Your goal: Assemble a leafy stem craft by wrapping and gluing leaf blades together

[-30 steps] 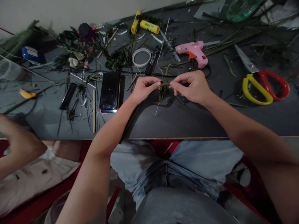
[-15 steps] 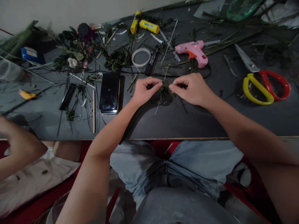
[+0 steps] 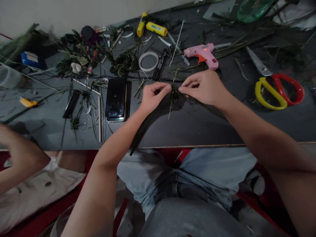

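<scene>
Between my two hands is a small dark green bundle of leaf strips (image 3: pixel 174 93), with a thin pale stick or wire poking out below it. My left hand (image 3: pixel 154 94) pinches the bundle's left side between thumb and forefinger. On the opposite side, my right hand (image 3: pixel 203 87) has thumb and forefinger pressed together at the bundle's edge, gripping a strip of it. Just beyond my right hand lies a pink glue gun (image 3: pixel 201 54) with a small red light. A black marker (image 3: pixel 160 65) and a white tape ring (image 3: pixel 148 61) lie beyond my left hand.
Large scissors (image 3: pixel 271 89) with yellow and red handles lie at right. Left of my hands are a phone (image 3: pixel 115 98), a wooden stick (image 3: pixel 99 118) and an orange-yellow cutter (image 3: pixel 28 102). Glue sticks (image 3: pixel 156 29) and leaf scraps lie behind. Another person's arm (image 3: pixel 22 158) is at far left.
My right hand has lifted slightly and shifted a little to the right, its fingers still at the bundle. The bundle's lower stick tip has swung right. My left hand stays nearly in place.
</scene>
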Motion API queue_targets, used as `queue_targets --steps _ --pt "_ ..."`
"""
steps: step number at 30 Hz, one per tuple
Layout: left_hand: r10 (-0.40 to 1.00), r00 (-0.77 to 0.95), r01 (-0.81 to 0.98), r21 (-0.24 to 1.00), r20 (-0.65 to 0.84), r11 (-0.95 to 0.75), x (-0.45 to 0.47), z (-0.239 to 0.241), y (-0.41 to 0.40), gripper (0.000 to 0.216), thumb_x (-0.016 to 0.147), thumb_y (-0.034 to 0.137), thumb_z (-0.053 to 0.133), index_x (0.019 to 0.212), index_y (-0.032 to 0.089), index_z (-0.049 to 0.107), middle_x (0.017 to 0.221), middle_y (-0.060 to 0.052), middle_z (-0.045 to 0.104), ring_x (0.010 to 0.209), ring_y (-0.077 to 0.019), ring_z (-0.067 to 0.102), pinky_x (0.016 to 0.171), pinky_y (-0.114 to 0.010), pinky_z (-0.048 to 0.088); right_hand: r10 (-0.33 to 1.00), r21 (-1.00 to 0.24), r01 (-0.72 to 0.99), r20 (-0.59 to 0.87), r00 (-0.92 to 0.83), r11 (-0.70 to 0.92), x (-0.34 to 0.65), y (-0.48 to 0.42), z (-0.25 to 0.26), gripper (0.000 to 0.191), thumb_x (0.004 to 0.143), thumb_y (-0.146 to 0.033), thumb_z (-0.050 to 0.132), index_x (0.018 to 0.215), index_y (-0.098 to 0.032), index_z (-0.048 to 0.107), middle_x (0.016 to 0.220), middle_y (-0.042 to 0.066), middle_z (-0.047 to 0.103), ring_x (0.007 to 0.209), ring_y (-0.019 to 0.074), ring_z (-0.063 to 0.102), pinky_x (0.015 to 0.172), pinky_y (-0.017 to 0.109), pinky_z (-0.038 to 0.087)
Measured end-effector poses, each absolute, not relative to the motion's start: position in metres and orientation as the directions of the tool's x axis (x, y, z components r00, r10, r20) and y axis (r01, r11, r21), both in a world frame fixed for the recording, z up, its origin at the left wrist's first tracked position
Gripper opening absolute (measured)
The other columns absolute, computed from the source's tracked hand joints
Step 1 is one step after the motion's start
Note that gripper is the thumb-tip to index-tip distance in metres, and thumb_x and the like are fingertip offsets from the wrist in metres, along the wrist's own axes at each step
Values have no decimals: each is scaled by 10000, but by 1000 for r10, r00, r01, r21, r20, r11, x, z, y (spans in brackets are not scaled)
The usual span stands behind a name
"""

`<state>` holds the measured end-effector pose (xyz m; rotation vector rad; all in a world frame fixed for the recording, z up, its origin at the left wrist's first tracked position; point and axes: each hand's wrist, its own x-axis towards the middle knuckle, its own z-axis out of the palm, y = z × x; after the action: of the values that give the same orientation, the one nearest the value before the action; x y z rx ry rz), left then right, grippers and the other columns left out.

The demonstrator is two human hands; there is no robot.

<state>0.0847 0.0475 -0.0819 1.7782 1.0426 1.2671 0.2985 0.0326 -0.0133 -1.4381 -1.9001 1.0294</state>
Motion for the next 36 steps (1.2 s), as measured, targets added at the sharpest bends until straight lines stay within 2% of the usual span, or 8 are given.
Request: queue_targets --steps 5,8,10,13,20,26,31,36 --pt "918 240 150 922 316 -357 87 -82 49 481 696 654 808 897 217 806 853 -32 799 733 -144 713 677 -272 545 966 -891 451 -65 -251 58 300 42 -15 107 790 -212 821 706 -175 765 645 25 705 567 129 622 563 252 461" --pt "921 213 124 926 326 -356 90 -83 51 483 710 671 787 898 226 804 861 -26 799 749 -149 718 691 -284 561 955 -926 362 -197 -221 -107 296 43 -11 163 815 -163 810 671 -154 736 608 8 679 476 72 551 492 216 442" --pt "919 193 106 924 343 -367 92 -84 51 480 729 679 766 906 234 803 861 -21 795 752 -153 719 692 -295 565 944 -929 339 -236 -231 -150 293 43 -8 195 814 -189 829 659 -152 717 596 14 675 470 73 552 472 211 448" --pt "917 176 122 917 357 -380 92 -85 50 452 738 654 778 911 237 807 850 -20 791 730 -149 708 663 -288 546 932 -934 327 -236 -274 -141 291 43 -5 195 806 -218 849 679 -148 719 600 29 686 489 84 566 474 214 461" --pt "914 170 183 900 368 -396 88 -83 48 384 766 594 789 896 235 821 798 -19 771 704 -139 673 649 -285 512 942 -940 291 -246 -227 -176 284 39 -6 179 844 -166 800 682 -126 733 609 35 693 464 77 556 463 215 442" --pt "918 179 181 906 353 -384 87 -77 46 325 770 550 806 859 238 820 731 -13 743 695 -139 661 650 -292 508 951 -956 231 -229 -208 -180 279 37 -6 220 866 -68 728 655 -128 718 571 2 663 440 56 549 450 179 456" --pt "933 182 104 938 310 -332 90 -76 44 403 760 624 778 871 237 809 791 -12 756 758 -157 694 681 -302 536 957 -956 242 -213 -196 -163 282 39 -7 230 833 -193 805 640 -154 685 603 12 661 427 58 518 426 199 447" --pt "943 184 65 954 277 -293 94 -73 44 474 767 703 718 756 232 776 722 -3 728 725 -150 691 689 -304 570 964 -960 266 -149 -219 -88 285 40 -10 256 786 -316 854 638 -186 690 626 18 663 447 73 505 432 230 450"
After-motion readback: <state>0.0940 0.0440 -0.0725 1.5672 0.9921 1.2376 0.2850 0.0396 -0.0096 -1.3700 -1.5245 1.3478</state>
